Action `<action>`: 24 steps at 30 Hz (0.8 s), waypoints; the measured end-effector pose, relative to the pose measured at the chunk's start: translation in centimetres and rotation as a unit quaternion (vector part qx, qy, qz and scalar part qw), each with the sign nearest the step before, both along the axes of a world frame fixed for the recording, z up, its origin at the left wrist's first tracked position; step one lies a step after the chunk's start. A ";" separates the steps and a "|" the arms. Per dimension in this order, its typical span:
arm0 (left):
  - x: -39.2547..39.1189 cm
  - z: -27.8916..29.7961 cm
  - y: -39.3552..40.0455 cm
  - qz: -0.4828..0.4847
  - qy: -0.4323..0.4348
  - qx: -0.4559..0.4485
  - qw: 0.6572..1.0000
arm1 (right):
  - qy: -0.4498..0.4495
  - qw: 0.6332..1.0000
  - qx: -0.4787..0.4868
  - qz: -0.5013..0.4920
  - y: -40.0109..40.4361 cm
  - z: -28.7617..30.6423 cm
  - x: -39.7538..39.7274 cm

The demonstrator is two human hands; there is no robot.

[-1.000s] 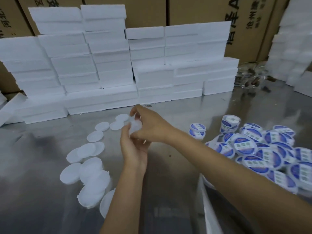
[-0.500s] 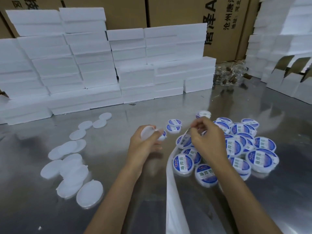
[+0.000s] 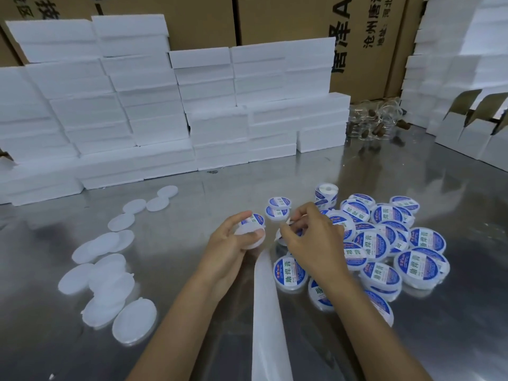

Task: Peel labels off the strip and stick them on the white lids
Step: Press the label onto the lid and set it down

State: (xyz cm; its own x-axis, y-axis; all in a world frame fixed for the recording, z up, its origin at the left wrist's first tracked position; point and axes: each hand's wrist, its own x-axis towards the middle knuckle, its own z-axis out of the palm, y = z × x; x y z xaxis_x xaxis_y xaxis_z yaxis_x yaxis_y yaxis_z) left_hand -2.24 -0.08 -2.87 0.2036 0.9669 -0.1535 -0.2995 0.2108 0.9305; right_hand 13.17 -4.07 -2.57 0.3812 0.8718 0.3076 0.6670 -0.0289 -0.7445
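White lid [image 3: 251, 235] sits in the left hand [image 3: 230, 247], held just above the metal table [image 3: 192, 270] near its middle; fingers curled round the rim, thumb laid across the front edge. A blue label [image 3: 255, 219] shows at the lid's top-right edge, w/ a fingertip partly over it; can't tell if it's stuck flat. Right hand [image 3: 310, 244] is just beside it, to the right, fingertips pinched on a small white bit of the strip [image 3: 265, 306]. Strip's blank backing runs from that pinch down betw. the two forearms and out the bottom of the view.

Right of the hands: pile of labelled lids [image 3: 384, 243], blue-and-white faces up or tilted, overlapping each other. Two more labelled ones stacked [image 3: 277, 209] just past the fingertips. A label roll [image 3: 326, 192] stands at the far edge of the pile.

Left of the hands: plain lids [image 3: 110, 270], unlabelled, in a loose trail from near the table's front edge back twd the foam, some overlapping.

Behind all that, white foam blocks [image 3: 165, 111] stacked in a wall across the back of the table; cardboard cartons [image 3: 302, 20] w/ printed characters behind them. Clear jars [image 3: 376, 121] w/ brown contents at the back right. Open white boxes [image 3: 472, 133] far right.
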 end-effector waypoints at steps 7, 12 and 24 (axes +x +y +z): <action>-0.6 0.0 -0.2 0.098 0.118 0.100 0.983 | 0.221 0.974 -0.002 0.047 -0.4 1.0 0.3; 0.3 0.5 -0.7 0.068 0.211 0.221 0.950 | 0.228 0.971 0.007 0.070 -0.4 1.0 -0.6; -0.1 1.1 -1.4 -0.024 0.111 0.110 0.987 | 0.199 0.973 0.019 0.111 -0.4 0.5 -1.4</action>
